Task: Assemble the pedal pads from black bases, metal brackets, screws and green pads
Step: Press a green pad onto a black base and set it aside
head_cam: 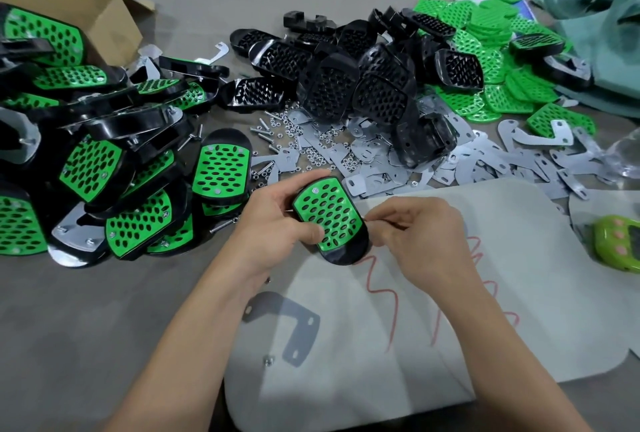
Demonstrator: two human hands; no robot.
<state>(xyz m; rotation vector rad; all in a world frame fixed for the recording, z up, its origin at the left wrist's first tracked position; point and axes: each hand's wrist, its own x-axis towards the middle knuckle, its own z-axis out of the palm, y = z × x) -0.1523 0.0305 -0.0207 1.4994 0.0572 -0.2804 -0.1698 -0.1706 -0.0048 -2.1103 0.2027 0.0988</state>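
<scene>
Grey table | white mat | left hand grips pedal pad | right hand pinches its edge

Forearms forward — left grip clasps the pedal pad, right grip pinches its edge.

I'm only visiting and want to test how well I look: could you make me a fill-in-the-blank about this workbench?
1. The perforated pad on the black oval plastic base held in the left hand is coloured ____.
2. The loose grey metal bracket lies on the pale mat, beside the person's ____ forearm.
3. The squiggly line drawn on that mat is ____.

Missing words: green; left; red.
</scene>
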